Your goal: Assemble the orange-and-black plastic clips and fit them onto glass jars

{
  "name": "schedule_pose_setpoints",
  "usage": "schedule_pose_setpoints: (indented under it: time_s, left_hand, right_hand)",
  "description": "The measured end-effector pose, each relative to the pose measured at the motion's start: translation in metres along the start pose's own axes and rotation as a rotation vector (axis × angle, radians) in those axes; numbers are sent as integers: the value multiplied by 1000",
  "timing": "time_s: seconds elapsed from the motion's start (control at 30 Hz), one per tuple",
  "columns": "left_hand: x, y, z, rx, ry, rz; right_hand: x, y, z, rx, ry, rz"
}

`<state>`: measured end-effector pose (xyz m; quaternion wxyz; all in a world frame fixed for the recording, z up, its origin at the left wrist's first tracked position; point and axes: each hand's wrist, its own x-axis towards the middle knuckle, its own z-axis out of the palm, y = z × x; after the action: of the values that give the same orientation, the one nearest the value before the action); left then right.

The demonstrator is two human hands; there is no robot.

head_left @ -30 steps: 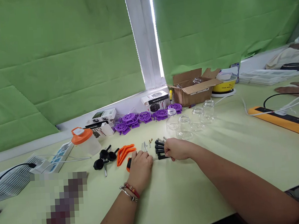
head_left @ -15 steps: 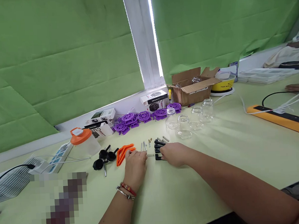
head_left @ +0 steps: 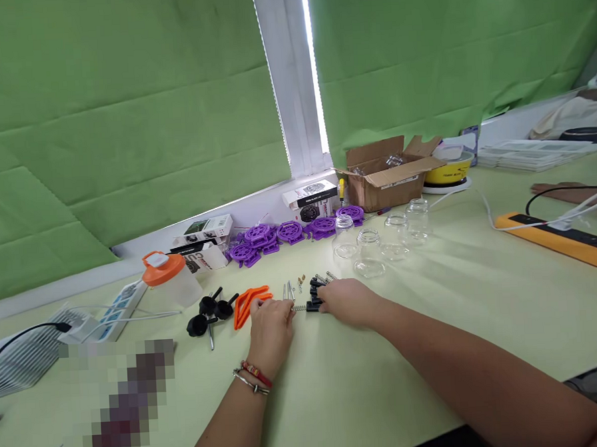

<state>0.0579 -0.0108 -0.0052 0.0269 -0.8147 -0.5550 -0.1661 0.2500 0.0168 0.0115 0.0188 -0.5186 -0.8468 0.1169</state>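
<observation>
My left hand (head_left: pixel 271 326) has its fingers pinched on one end of a thin metal spring (head_left: pixel 299 308). In my right hand (head_left: pixel 350 303) the fingers close around a small black tube (head_left: pixel 313 306), whose near end meets the spring's free end; whether the spring has entered it I cannot tell. More black tubes (head_left: pixel 315 282) lie just behind the right fingers, partly hidden, beside several loose springs (head_left: pixel 326 277). Metal pins (head_left: pixel 289 291) and tiny brass-coloured parts (head_left: pixel 301 281) lie beyond my left fingertips. Left of that hand are orange triangular frames (head_left: pixel 249 306) and black cup-shaped parts with handles (head_left: pixel 210 308).
Purple wheel-like parts (head_left: pixel 259 235) and printed boxes (head_left: pixel 310 199) line the wall. Clear jars (head_left: pixel 369 253) stand before an open carton (head_left: pixel 387 189). An orange-lidded container (head_left: pixel 165 269) and power strip (head_left: pixel 123 309) are left; another person's hand (head_left: pixel 560 191) rests by an orange power strip (head_left: pixel 559 240).
My right hand has brought the black tube slightly left, up to the spring. My left hand stays nearly in place. At the far right, the other person's hand has shifted left.
</observation>
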Motion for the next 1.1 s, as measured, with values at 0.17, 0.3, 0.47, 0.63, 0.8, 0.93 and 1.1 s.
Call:
schedule_pose_setpoints:
  time_s: [0.17, 0.3, 0.47, 0.63, 0.8, 0.93, 1.1]
  left_hand:
    - [-1, 3, -3, -3, 19, 7]
    - [-1, 8, -6, -8, 12, 37]
    - [-1, 8, -6, -26, 55, 44]
    - [-2, 6, -6, -23, 147, 25]
    - [-2, 6, -6, -38, 145, 43]
    - [-1, 7, -8, -38, 141, 43]
    - [-1, 7, -8, -38, 144, 39]
  right_hand:
    - [-2, -4, 3, 373, 128, 0]
    - [3, -8, 23, 768, 27, -7]
    - [14, 0, 34, 1002, 18, 74]
    - [23, 27, 19, 1090, 166, 251]
    - [35, 47, 21, 911, 285, 271]
    - [43, 46, 23, 684, 338, 260]
    - [47, 37, 21, 629, 354, 241]
